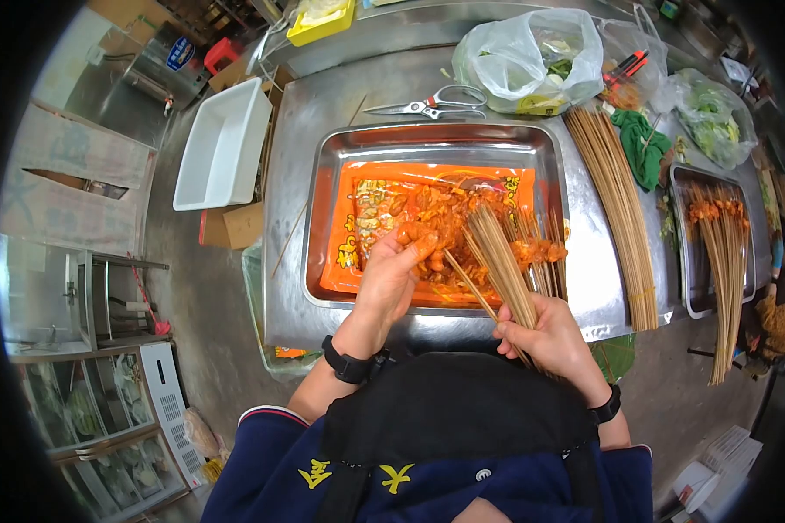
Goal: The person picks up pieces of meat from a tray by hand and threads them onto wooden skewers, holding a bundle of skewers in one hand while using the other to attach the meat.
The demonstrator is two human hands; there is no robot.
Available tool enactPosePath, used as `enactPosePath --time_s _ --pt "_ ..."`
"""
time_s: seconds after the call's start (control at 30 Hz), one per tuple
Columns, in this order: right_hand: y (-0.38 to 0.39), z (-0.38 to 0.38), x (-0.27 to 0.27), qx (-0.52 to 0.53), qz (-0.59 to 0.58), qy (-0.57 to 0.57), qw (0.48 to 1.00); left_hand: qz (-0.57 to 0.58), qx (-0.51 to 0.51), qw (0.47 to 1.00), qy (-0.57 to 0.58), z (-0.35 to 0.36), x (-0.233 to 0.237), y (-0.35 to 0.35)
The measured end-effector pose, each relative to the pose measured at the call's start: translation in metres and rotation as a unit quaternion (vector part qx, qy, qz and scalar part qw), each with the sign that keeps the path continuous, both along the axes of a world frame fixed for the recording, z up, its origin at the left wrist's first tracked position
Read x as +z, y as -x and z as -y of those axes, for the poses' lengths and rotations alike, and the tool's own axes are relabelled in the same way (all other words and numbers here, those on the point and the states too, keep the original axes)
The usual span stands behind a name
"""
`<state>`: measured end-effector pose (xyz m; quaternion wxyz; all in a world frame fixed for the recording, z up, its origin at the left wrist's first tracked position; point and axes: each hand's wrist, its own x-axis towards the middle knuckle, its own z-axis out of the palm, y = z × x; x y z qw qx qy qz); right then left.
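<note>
My left hand is closed in a pinch over the metal tray, its fingertips coated in orange-red sauce. Between them seems to be a piece of marinated meat, hard to tell apart from the sauced fingers. A bundle of bamboo skewers is gripped in my right hand, and one single skewer sticks out apart from it, its tip near my left fingertips. Under both hands, an orange printed bag lies in the tray with marinated meat on it. Loaded meat skewers rest at the tray's right side.
Scissors lie behind the tray. More bare skewers, a green cloth and plastic bags of greens are to the right. A second tray holds finished meat skewers. A white bin stands left.
</note>
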<state>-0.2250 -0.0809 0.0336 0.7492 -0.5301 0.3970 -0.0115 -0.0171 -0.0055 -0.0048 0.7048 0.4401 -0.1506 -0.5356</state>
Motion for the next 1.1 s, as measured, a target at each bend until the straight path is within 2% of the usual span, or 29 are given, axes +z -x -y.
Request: enactPosePath --time_s 0.13,0.3,0.43,0.53,0.63,0.7,0.8,0.97,1.03,1.07,1.1 --pt "0.000 0.000 0.000 -0.007 0.000 -0.005 1.000 0.006 -0.013 1.000 0.003 0.000 -0.003 0.001" --pt "0.000 -0.001 -0.001 -0.012 0.005 0.001 1.000 -0.068 -0.008 0.998 -0.002 -0.002 -0.009 0.004" --pt "0.000 -0.002 -0.002 -0.019 0.005 0.001 1.000 -0.051 -0.001 0.999 -0.017 0.000 0.000 0.008" --pt "0.001 -0.001 -0.005 -0.024 0.021 -0.012 0.999 -0.031 -0.032 0.999 0.001 0.000 -0.002 0.009" --pt "0.000 -0.002 -0.003 -0.024 0.013 -0.005 1.000 -0.049 -0.004 0.998 -0.029 0.000 0.004 0.020" --pt "0.002 -0.002 -0.003 -0.027 0.017 -0.007 0.999 -0.049 -0.059 0.997 -0.010 -0.001 0.003 0.019" --pt "0.003 -0.001 -0.004 -0.032 0.021 -0.006 0.999 -0.042 -0.088 0.995 -0.010 -0.001 0.002 0.029" --pt "0.003 -0.002 0.001 -0.040 -0.002 -0.002 0.999 -0.028 -0.087 0.996 -0.016 0.002 0.001 0.029" --pt "0.007 -0.006 -0.006 -0.029 0.046 0.157 0.986 -0.019 -0.085 0.996 -0.027 0.002 0.000 0.029" --pt "0.007 -0.006 -0.004 -0.029 0.046 0.157 0.986 -0.019 -0.084 0.996 -0.027 0.003 0.001 0.029" --pt "0.006 -0.007 0.001 -0.028 0.063 0.219 0.973 -0.024 -0.077 0.996 -0.027 0.004 0.002 0.029"
